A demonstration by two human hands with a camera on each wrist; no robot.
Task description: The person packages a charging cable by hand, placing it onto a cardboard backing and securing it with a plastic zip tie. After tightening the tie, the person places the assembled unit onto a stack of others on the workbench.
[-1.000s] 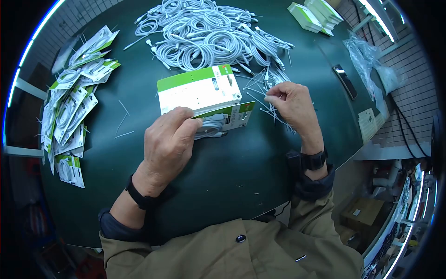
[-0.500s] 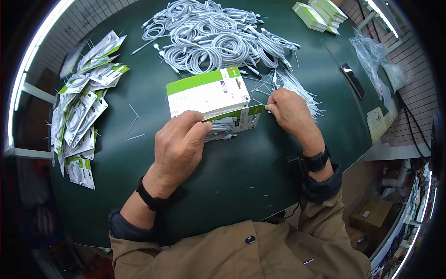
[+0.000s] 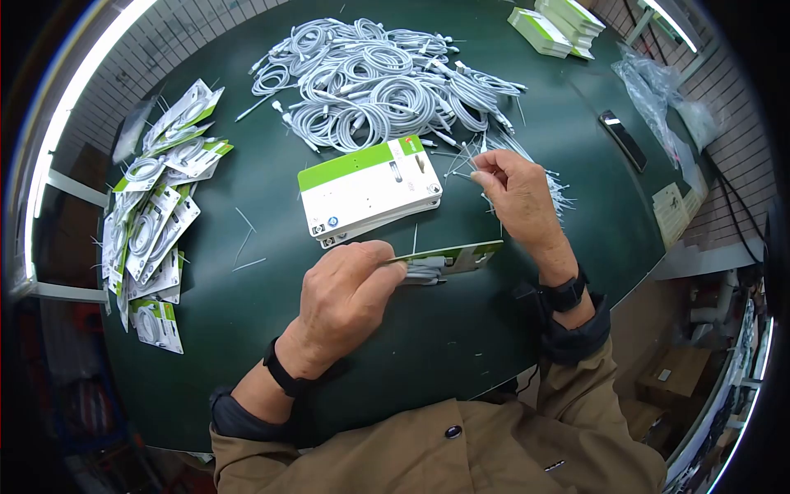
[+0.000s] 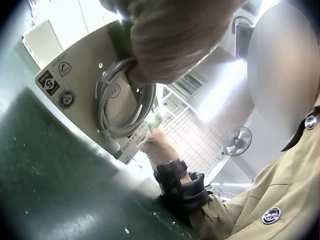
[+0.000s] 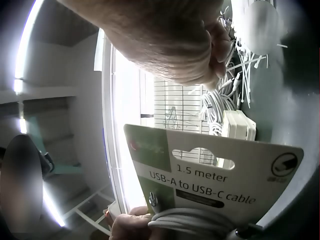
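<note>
My left hand [image 3: 346,284] grips a green-and-white packaging card [image 3: 473,257] by one end, between thumb and fingers. A coiled grey-white USB cable [image 4: 107,112] lies against the card's face, and the right wrist view shows its print, "1.5 meter USB-A to USB-C cable". One thin white cable tie [image 3: 415,237] sticks up behind the card's top edge. Farther right, my right hand [image 3: 522,202] has thumb and forefinger pinched together on a thin white cable tie beside the loose bundle of ties [image 3: 559,193]. Behind the held card lies a stack of flat cards [image 3: 370,188].
A big heap of coiled cables [image 3: 378,82] covers the back of the green table. Several carded cables [image 3: 152,222] overlap at the left. At the right are a phone [image 3: 623,140], a clear plastic bag [image 3: 650,90] and more card stacks [image 3: 547,33].
My left hand has drawn the card with its cable nearer to me, away from the stack, and tipped it more edge-on. My right hand went to the card's end, then back up to the ties.
</note>
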